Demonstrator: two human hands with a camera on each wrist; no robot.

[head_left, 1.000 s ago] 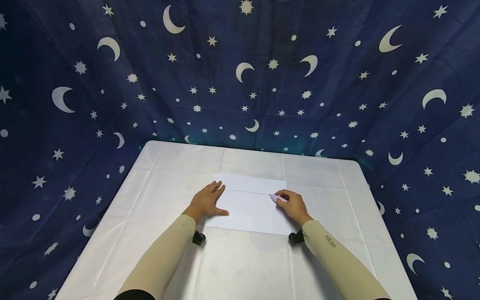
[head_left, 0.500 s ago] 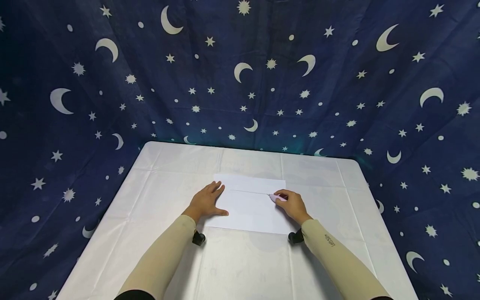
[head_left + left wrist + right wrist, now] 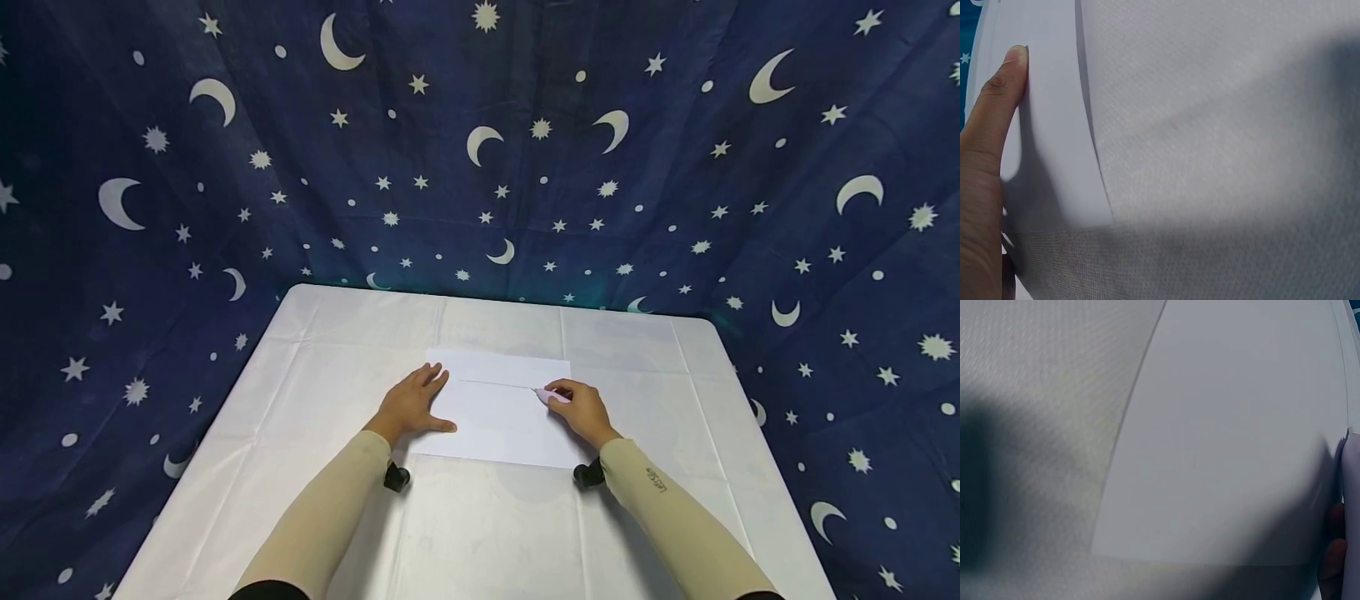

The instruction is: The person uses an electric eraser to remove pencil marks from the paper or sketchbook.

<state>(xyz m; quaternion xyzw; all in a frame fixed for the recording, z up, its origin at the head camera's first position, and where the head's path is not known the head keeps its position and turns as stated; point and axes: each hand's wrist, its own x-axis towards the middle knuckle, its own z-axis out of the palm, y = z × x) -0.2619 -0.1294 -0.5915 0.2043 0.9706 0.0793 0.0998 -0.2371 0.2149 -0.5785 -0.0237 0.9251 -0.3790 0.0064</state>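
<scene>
A white sheet of paper (image 3: 502,425) lies flat on the white-covered table. My left hand (image 3: 408,404) rests on its left part, fingers and thumb spread; in the left wrist view the thumb (image 3: 999,94) lies on the sheet. On the right side, my right hand (image 3: 587,410) pinches a plump lavender pen-shaped tool (image 3: 551,396) with a narrow tip; its exact kind is unclear. That tip meets the right end of a thin dark line (image 3: 495,383) across the paper's upper half. The right wrist view shows only part of the lavender body (image 3: 1352,500) and some fingertips.
The white cloth (image 3: 487,533) on the table has fold creases. Dark blue curtains (image 3: 450,142) with moons and stars stand behind and at both sides. Beige sleeves (image 3: 322,508) cover the forearms, and a small black device (image 3: 396,477) sits at each wrist.
The right hand and the lavender tool have shifted very slightly left along the line. The left hand has stayed in place on the paper. The head view has drifted a little.
</scene>
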